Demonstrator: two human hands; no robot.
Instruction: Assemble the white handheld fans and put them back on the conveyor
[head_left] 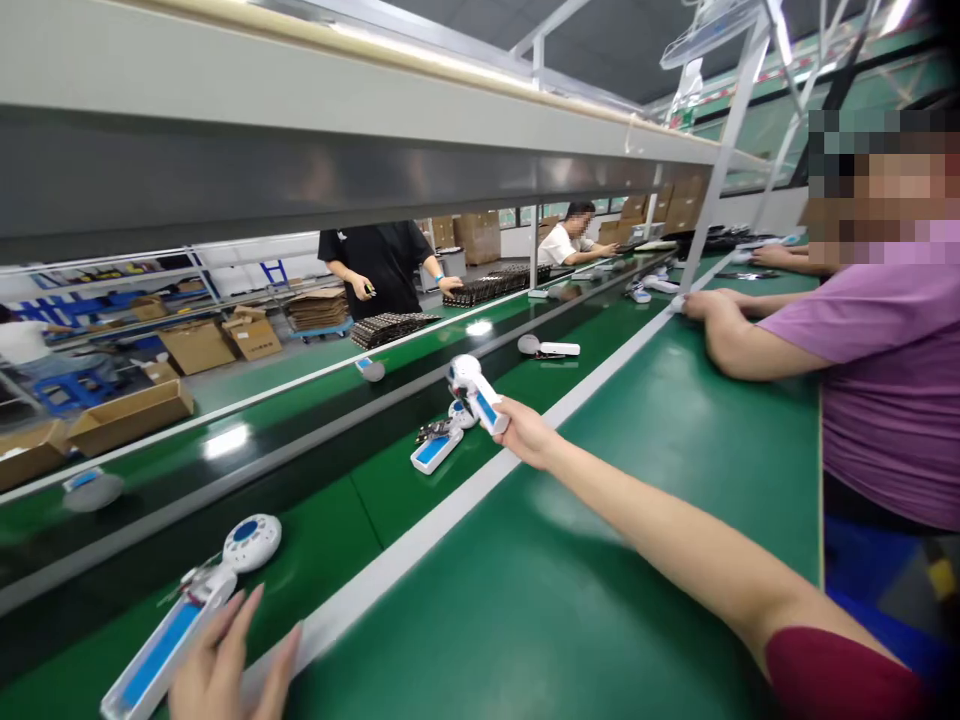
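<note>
My right hand [525,432] reaches out over the conveyor's pale edge strip, its fingers closed on the handle of a white device [480,392] with a round head and a blue strip. Just below that device, another open white unit [437,450] with exposed wires lies on the green belt. At the lower left, my left hand [229,665] has its fingers spread beside a larger-looking white unit [169,640] with a round head, a blue strip and loose wires. Whether its fingertips touch that unit is unclear.
More units lie along the conveyor, one [562,349] farther up and one [94,490] at the left. A grey shelf beam [360,130] spans above. A person in a purple shirt [892,380] sits at the right; others work across the line.
</note>
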